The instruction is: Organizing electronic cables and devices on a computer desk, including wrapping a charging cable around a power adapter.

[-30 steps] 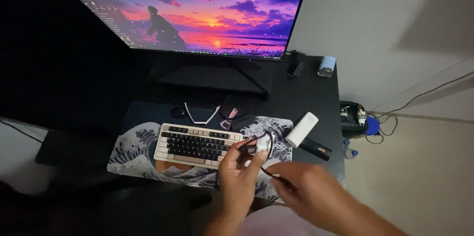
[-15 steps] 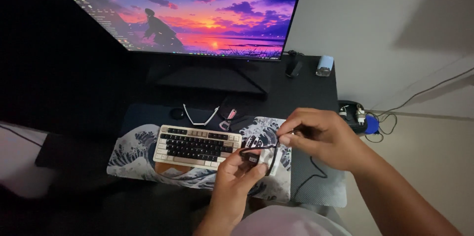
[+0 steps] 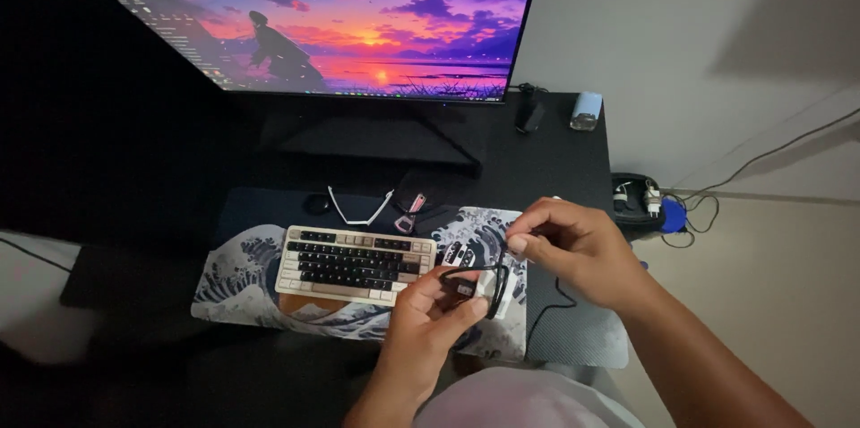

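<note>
The left hand (image 3: 430, 316) grips a small dark connector (image 3: 465, 285) at the end of a thin black cable (image 3: 495, 289), held over the near right corner of the wave-print desk mat (image 3: 242, 280). The right hand (image 3: 578, 244), fingers pinched shut, grasps the same cable at its upper run, just right of and above the left hand. The cable loops between both hands, its long axis roughly vertical, then trails off toward the desk's (image 3: 573, 159) near edge. The left hand is nearer the connector. A compact keyboard (image 3: 354, 264) lies just left of the hands; a monitor (image 3: 340, 16) stands along the far edge.
</note>
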